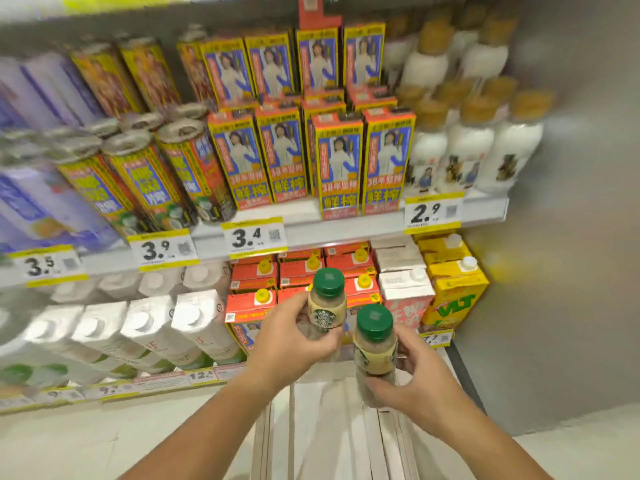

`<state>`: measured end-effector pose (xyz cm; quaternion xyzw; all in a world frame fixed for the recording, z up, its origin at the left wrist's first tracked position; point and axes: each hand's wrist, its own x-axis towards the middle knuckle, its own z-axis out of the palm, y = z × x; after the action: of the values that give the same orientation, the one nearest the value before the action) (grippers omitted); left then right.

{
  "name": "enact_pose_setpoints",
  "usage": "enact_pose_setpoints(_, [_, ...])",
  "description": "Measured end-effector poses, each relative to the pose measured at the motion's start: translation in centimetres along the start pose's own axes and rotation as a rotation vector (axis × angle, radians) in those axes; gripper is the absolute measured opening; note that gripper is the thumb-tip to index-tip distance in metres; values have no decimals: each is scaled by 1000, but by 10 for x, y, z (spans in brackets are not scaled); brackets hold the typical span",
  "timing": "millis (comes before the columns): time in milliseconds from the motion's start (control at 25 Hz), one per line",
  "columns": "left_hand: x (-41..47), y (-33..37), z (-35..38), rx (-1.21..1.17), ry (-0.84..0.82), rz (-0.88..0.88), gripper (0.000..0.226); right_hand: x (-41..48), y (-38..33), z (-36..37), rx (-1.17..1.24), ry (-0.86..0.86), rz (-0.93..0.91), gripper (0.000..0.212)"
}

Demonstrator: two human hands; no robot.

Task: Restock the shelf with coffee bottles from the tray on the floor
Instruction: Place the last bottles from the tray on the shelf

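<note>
While the left hand point(294, 341) grips one bottle point(326, 306), the right hand point(417, 375) grips another bottle point(375, 346) near the shelf edge point(437, 338).

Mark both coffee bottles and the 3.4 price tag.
Left-hand coffee bottle point(323, 317), head view, label logo.
Right-hand coffee bottle point(375, 356), head view, yellow label.
3.4 price tag point(246, 237), head view, printed digits.

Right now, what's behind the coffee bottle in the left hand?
Behind the left bottle stand red cartons with yellow caps; bottle and left hand cover the front ones' labels.
</note>
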<state>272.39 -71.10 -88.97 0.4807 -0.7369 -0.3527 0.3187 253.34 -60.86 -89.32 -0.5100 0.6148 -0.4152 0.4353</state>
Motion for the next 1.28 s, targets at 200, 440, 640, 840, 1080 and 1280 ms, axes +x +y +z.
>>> enact_pose_setpoints(200, [21, 117, -60, 50, 139, 197, 28, -4, -107, -66, -9, 215, -185, 51])
enact_pose_setpoints(440, [45, 258, -123, 31, 301, 428, 25, 0, -233, -143, -64, 373, -454, 53])
enact_pose_setpoints(640, [66, 374, -163, -65, 374, 492, 18, 10, -345, -196, -93, 469, -615, 32])
enact_pose_setpoints(840, [117, 431, -169, -106, 404, 336, 24, 46, -410, -226, -92, 598, -594, 26])
enact_pose_setpoints(1080, [157, 428, -136, -42, 456, 146, 30, 92, -407, -228, -125, 627, -460, 26])
enact_pose_setpoints(1280, [172, 423, -120, 37, 487, 189, 28, 115, -378, -226, -113, 618, -412, 29])
